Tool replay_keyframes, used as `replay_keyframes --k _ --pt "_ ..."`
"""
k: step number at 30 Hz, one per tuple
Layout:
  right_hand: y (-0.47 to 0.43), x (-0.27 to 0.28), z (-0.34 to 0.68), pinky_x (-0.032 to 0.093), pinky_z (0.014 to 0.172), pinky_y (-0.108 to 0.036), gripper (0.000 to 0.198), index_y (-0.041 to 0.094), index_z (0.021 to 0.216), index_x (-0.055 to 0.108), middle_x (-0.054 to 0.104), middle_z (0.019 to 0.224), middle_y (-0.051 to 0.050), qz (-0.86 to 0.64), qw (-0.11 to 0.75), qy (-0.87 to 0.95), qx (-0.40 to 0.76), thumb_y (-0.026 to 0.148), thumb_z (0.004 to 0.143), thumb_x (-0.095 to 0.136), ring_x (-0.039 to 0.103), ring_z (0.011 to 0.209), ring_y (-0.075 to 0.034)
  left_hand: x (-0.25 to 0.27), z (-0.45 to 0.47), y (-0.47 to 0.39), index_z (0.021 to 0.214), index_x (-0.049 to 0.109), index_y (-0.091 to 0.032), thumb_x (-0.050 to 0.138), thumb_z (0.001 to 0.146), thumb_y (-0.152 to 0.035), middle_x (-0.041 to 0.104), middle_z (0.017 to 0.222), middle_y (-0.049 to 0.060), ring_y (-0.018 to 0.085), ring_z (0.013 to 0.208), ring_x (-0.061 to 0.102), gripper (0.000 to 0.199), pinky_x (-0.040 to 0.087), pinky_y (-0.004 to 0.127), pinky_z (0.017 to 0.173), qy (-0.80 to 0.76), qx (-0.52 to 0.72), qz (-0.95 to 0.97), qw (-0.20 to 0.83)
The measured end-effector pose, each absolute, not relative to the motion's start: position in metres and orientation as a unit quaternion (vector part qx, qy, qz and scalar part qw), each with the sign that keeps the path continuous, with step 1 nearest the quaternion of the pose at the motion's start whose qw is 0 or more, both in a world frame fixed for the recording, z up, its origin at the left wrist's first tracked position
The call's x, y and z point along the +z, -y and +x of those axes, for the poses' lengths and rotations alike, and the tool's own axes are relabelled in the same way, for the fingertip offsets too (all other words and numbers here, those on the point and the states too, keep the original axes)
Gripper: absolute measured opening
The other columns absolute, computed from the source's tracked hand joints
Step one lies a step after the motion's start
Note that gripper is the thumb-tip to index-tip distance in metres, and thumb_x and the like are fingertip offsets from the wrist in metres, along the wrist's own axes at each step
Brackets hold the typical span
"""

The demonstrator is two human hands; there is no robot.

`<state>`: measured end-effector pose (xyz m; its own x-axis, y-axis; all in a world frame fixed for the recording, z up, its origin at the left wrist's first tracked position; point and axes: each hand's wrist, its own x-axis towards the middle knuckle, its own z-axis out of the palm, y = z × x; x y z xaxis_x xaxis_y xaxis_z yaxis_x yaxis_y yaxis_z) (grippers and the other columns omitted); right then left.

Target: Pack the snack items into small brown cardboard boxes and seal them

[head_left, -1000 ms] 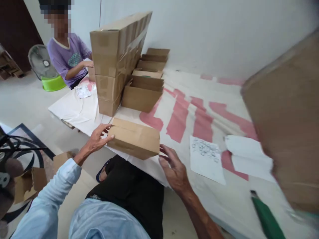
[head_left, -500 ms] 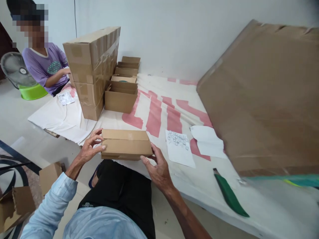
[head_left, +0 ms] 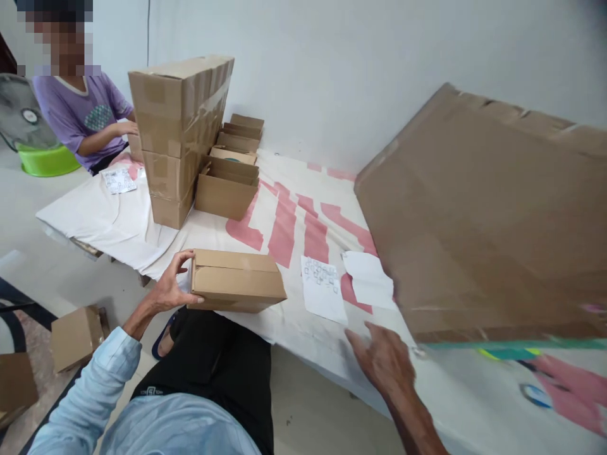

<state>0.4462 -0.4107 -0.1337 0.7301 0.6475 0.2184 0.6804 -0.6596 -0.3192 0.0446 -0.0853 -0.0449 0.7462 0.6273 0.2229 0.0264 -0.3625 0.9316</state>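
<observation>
Tabletop [head_left: 294, 322]: pale, beneath stacked cartons [head_left: 161, 126].
Left hand [head_left: 167, 289]: fingers grasped a cardboard carton [head_left: 237, 282] at nine o'clock.
Right hand [head_left: 386, 361]: carton's four o'clock; couldn't tell whether fingers held anything.

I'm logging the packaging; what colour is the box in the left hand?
The box in the left hand is light brown, best seen in the head view.

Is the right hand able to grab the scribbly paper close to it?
Probably yes: the scribbly paper lies flat just beyond the fingertips of the right hand, with nothing seen in between. What's under the palm is hidden, though.
</observation>
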Motion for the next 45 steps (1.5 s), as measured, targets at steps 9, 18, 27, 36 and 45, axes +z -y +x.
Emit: replay_keyframes --k 9,18,27,36,45 --pt "0.458 -0.142 0.456 0.048 0.111 -0.060 0.085 0.004 0.126 0.070 0.066 0.126 -0.032 -0.962 0.116 0.246 0.028 0.070 0.081 0.041 0.058 0.129 -0.047 -0.030 0.084 0.116 0.168 0.026 -0.026 0.096 0.049 -0.077 0.046 0.162 0.021 0.047 0.149 0.046 0.147 0.032 0.064 0.126 -0.181 0.358 0.786 0.470" --pt "0.343 -0.075 0.364 0.054 0.110 -0.053 0.055 0.030 0.151 0.057 0.056 0.156 -0.012 -0.756 0.459 0.464 0.048 0.054 0.102 0.055 0.056 0.142 -0.032 -0.009 0.100 0.129 0.166 0.030 -0.027 0.095 0.058 -0.073 0.047 0.162 0.020 0.045 0.148 0.046 0.134 0.033 0.061 0.125 -0.147 0.348 0.830 0.410" --pt "0.311 -0.079 0.355 0.044 0.121 -0.058 0.049 0.024 0.146 0.062 0.059 0.152 -0.014 -0.726 0.462 0.509 0.031 0.050 0.107 0.049 0.054 0.143 -0.030 -0.019 0.097 0.110 0.172 0.016 -0.028 0.093 0.069 -0.065 0.032 0.174 0.021 0.046 0.161 0.029 0.134 0.025 0.061 0.130 -0.083 0.286 0.863 0.407" --pt "0.311 -0.070 0.368 0.053 0.112 -0.056 0.046 0.023 0.136 0.068 0.068 0.140 -0.014 -0.739 0.440 0.509 0.019 0.052 0.105 0.051 0.063 0.131 -0.030 -0.038 0.111 0.114 0.160 0.037 -0.022 0.102 0.057 -0.049 0.044 0.161 0.023 0.046 0.152 0.040 0.125 0.034 0.065 0.125 -0.140 0.344 0.842 0.392" --pt "0.286 0.056 0.313 0.054 0.101 -0.052 0.025 0.026 0.114 0.076 0.072 0.112 -0.011 -0.649 0.337 0.656 -0.187 0.022 0.104 0.053 0.063 0.112 -0.031 -0.019 0.131 0.145 0.158 0.037 -0.025 0.099 0.056 -0.035 0.047 0.159 0.023 0.048 0.148 0.044 0.120 0.037 0.068 0.119 -0.169 0.358 0.860 0.321"
